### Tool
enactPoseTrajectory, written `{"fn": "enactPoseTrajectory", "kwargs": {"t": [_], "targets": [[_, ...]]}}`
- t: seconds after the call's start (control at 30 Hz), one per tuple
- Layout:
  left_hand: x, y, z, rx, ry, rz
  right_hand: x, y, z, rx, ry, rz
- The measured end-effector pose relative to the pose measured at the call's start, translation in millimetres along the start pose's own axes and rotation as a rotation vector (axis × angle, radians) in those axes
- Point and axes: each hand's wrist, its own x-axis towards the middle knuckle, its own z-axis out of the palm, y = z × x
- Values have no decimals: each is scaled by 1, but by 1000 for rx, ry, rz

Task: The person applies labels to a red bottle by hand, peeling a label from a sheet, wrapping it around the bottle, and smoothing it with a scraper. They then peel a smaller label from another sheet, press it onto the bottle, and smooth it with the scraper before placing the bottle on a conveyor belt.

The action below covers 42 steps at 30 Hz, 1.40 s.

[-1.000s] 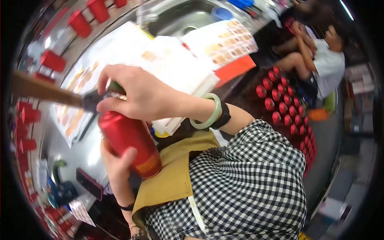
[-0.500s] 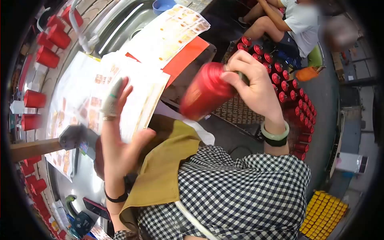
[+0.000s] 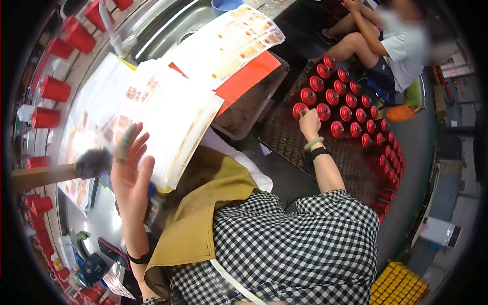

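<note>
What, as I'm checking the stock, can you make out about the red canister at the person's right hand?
The red canister is round, with a ringed, stepped top, and looks like glossy painted metal. It appears to stand upright on the dark patterned mat, leftmost in the view among similar red canisters. The right-hand grip appears closed on its top centre, hiding much of whatever fitting is there. Its side is mostly out of sight, and no label can be read.

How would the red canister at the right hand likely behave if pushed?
The red canister at the right hand might tip, since it stands upright on the patterned mat. Its glossy surface may feel slippery. Knocked over, it would probably roll, given its round outline.
</note>
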Motion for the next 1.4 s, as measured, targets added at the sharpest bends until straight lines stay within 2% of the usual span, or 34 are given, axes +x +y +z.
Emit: {"fn": "enactPoseTrajectory", "kwargs": {"t": [0.1, 0.13, 0.17, 0.2, 0.23, 0.27, 0.3, 0.37, 0.43, 0.5, 0.57, 0.63, 0.7, 0.77, 0.83, 0.9, 0.97, 1.0, 1.03, 1.1, 1.13, 1.17, 1.2, 1.27, 1.3, 1.37, 1.4], "targets": [[-5, 1, -3, 5, 42, -27, 7, -4, -5, -110, -30, -21], [-6, 6, -3, 6, 52, -55, 16, 1, -9, -147, -141, -50], [-10, 3, -6, 18, 67, -39, 10, -17, -38, -123, -183, 20], [-14, -2, -17, 143, 15, -35, 1, -44, -74, -158, -145, -17], [-16, 10, -16, 92, 22, -87, 10, -27, -69, -168, -76, -82], [-24, 12, -21, 73, 57, -133, 12, -41, -92, -109, -38, -61], [-31, 8, -28, 45, 83, -180, 22, -38, -97, 85, 75, -237], [-38, 2, -42, -41, 156, -98, 31, -88, -137, 275, 265, -421], [-46, -2, -60, -67, 251, -34, 23, -166, -193, 471, 286, -614], [-52, -12, -92, -89, 365, -55, 11, -243, -231, 544, 246, -774], [-58, -15, -122, -6, 444, 72, 1, -309, -252, 615, 197, -1026], [-67, -21, -153, -33, 575, 102, -11, -378, -268, 627, 182, -1309], [-78, -26, -194, 43, 661, 88, -26, -449, -271, 714, 74, -1509], [-80, -30, -238, 130, 685, 122, -29, -522, -258, 628, 86, -1730], [-72, -28, -280, 276, 736, 69, -33, -598, -242, 543, 27, -1829], [-53, -36, -333, 442, 718, 110, -28, -680, -211, 476, 90, -1944], [-26, -36, -378, 490, 720, 28, -29, -749, -195, 373, 68, -1912], [-5, -38, -400, 622, 721, 31, -37, -776, -194, 238, 62, -1791], [17, -37, -418, 753, 719, 32, -35, -803, -187, 241, 64, -1803], [62, -12, -431, 859, 661, -203, -27, -856, -157, 237, 158, -1697], [89, -33, -455, 623, 622, -11, -24, -873, -147, 233, 157, -1698], [115, -58, -478, 380, 573, 175, -22, -887, -137, 229, 180, -1662], [139, -59, -494, 370, 563, 175, -19, -899, -127, 222, 202, -1619], [195, -67, -506, 1120, 868, -125, -9, -916, -108, 248, 221, -1609], [212, -72, -508, 988, 825, 150, -1, -914, -100, 282, 242, -1610], [249, -80, -510, 912, 895, -21, 3, -905, -108, 319, 253, -1567], [263, -91, -510, 887, 910, -21, 5, -900, -110, 298, 253, -1537]]}}
